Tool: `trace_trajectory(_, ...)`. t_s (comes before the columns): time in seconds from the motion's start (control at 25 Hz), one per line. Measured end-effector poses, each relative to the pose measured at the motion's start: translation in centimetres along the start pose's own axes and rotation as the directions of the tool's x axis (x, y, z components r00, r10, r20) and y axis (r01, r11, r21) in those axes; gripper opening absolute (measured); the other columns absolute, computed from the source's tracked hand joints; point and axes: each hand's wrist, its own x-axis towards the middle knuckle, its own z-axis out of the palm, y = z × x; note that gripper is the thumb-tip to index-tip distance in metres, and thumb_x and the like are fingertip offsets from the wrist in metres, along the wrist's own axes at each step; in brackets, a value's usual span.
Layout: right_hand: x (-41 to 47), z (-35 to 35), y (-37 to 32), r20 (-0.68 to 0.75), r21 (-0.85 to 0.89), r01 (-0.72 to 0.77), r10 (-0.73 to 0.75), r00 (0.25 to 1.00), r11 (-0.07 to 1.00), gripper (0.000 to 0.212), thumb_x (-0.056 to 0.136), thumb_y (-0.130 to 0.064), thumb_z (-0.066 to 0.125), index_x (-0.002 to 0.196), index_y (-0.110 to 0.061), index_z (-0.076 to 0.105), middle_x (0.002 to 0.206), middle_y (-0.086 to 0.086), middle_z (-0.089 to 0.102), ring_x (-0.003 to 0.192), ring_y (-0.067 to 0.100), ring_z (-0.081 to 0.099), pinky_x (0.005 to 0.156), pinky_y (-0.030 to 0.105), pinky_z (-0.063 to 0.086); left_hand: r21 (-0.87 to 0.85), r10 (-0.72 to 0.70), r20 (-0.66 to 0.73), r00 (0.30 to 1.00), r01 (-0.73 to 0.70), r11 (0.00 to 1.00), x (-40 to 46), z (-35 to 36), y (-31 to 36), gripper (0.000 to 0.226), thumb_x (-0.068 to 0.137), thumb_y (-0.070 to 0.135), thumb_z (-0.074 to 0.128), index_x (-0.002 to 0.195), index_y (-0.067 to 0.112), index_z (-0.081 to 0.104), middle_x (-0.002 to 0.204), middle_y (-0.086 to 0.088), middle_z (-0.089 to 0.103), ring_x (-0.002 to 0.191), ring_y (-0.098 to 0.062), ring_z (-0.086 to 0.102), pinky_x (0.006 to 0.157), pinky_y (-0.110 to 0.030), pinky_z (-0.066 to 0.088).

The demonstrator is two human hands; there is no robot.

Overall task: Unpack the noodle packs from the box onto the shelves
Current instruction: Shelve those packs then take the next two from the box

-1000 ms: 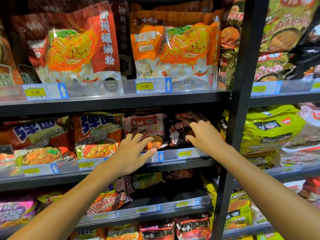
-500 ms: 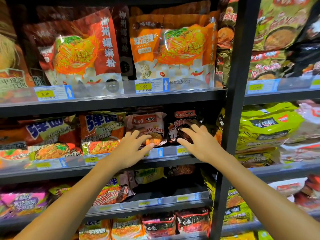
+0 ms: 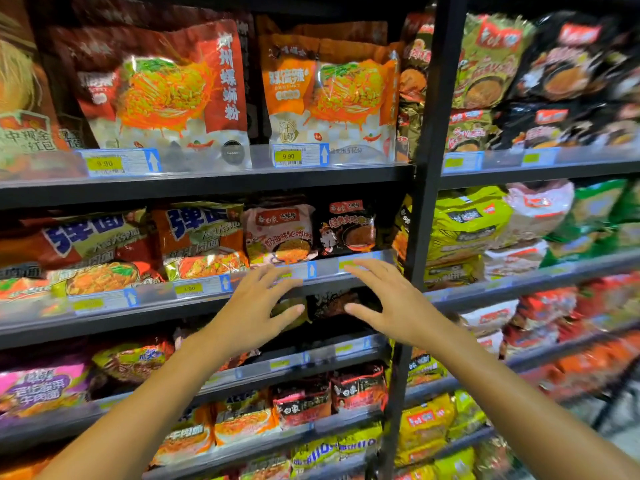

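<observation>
Two bare hands are held in front of a stocked noodle aisle, neither carrying anything: the left hand [image 3: 258, 308] and the right hand [image 3: 388, 303] are both spread, fingers [image 3: 273, 277] wide and nearly straight, palms turned toward the middle shelf [image 3: 207, 308] and hanging just before its price rail. The noodle packs are seen ranged upright along that shelf, among them a pink pack [image 3: 278, 233] and, just beside it, a black pack [image 3: 348, 226], both leaning against the clear front lip directly above the hands. No box is in view, so its whereabouts cannot be told. The packs are judged to be light, with crinkly, glossy film that is likely slippery and gives under pressure; the dried noodle block inside is taken to be brittle and could be cracked by a hard squeeze. A sound hold would probably be taken at the two side edges or by the sealed top seam, with the fingers laid flat rather than dug in, and the pack's face kept forward. Larger orange pouches [image 3: 329, 95] are shown on the shelf above, and a black upright post [image 3: 427, 188] divides this bay from the next, which is blurred.
</observation>
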Motion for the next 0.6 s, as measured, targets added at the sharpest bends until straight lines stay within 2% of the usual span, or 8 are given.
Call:
trace_trajectory(0.16, -5.6, 1.8, -2.9, 0.066, -0.067, -0.057, 0.061, 0.996, 0.996, 0.069, 0.096, -0.063, 0.046, 0.155, -0.034, 0.027, 0.162, -0.011, 0.023, 0.151, 0.015, 0.015, 0.122, 0.038, 0.021, 0.078, 0.098, 0.002, 0.995, -0.098, 0.992, -3.3, 1.7, 0.7, 0.072, 0.09, 0.071, 0.019, 0.147, 0.032, 0.042, 0.159, 0.008, 0.029, 0.149, -0.023, 0.016, 0.123, -0.046, 0.014)
trace_trajectory(0.28, -11.3, 3.2, -4.2, 0.118, -0.093, -0.121, 0.132, 0.984, 0.988, 0.069, 0.094, -0.065, 0.046, 0.153, -0.03, 0.034, 0.16, -0.006, 0.03, 0.148, 0.017, 0.024, 0.121, 0.04, 0.027, 0.049, 0.143, 0.086, 0.986, -0.147, 0.988, -5.8, 4.6, 2.8, 0.075, 0.089, 0.072, 0.017, 0.147, 0.032, 0.042, 0.159, 0.006, 0.028, 0.15, -0.026, 0.015, 0.123, -0.047, 0.012)
trace_trajectory(0.44, -18.8, 3.4, -5.2, 0.205, -0.084, -0.257, 0.269, 0.941, 0.963, 0.082, 0.088, -0.079, 0.028, 0.152, -0.027, 0.038, 0.158, -0.003, 0.035, 0.147, 0.02, 0.028, 0.12, 0.04, 0.027, -0.036, 0.231, 0.153, 0.961, -0.229, 0.973, -8.8, 8.3, 6.3, 0.081, 0.089, 0.076, 0.011, 0.141, 0.028, 0.05, 0.153, 0.001, 0.04, 0.145, -0.033, 0.027, 0.116, -0.056, 0.026)
trace_trajectory(0.52, -22.1, 3.4, -5.2, 0.206, -0.089, -0.294, 0.307, 0.929, 0.952, 0.076, 0.092, -0.073, 0.035, 0.151, -0.025, 0.04, 0.157, -0.002, 0.036, 0.146, 0.02, 0.029, 0.12, 0.039, 0.028, -0.064, 0.241, 0.187, 0.952, -0.233, 0.97, -10.1, 9.4, 7.9, 0.079, 0.088, 0.075, 0.015, 0.142, 0.029, 0.05, 0.154, 0.003, 0.038, 0.147, -0.031, 0.025, 0.119, -0.053, 0.023)
trace_trajectory(0.6, -25.5, 3.3, -5.1, 0.246, -0.089, -0.357, 0.368, 0.897, 0.93, 0.068, 0.095, -0.064, 0.046, 0.153, -0.029, 0.034, 0.161, -0.005, 0.029, 0.149, 0.018, 0.022, 0.121, 0.039, 0.023, -0.065, 0.249, 0.231, 0.941, -0.24, 0.968, -11.5, 10.4, 9.6, 0.081, 0.085, 0.076, 0.015, 0.144, 0.029, 0.046, 0.156, 0.003, 0.034, 0.148, -0.03, 0.02, 0.121, -0.05, 0.017)
